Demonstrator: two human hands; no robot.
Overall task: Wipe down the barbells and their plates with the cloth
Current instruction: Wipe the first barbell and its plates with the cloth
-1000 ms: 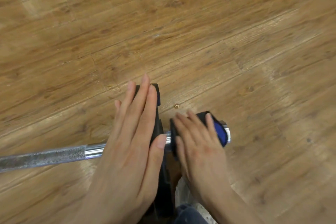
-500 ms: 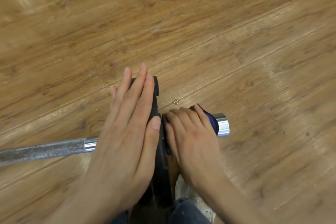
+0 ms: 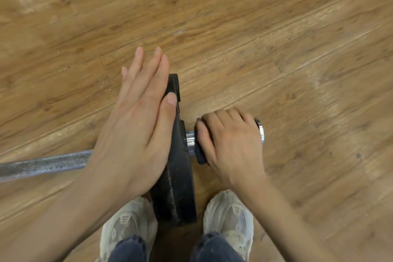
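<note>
Both forearms are bare, with no sleeve, watch or ring on the left hand (image 3: 136,125) or the right hand (image 3: 231,140). Below the hands, dark blue denim trouser legs (image 3: 127,249) end over pale, off-white mesh sneakers (image 3: 229,219) (scuffed and greyed, with small ribbed tabs on the tongues), one under each forearm.
</note>
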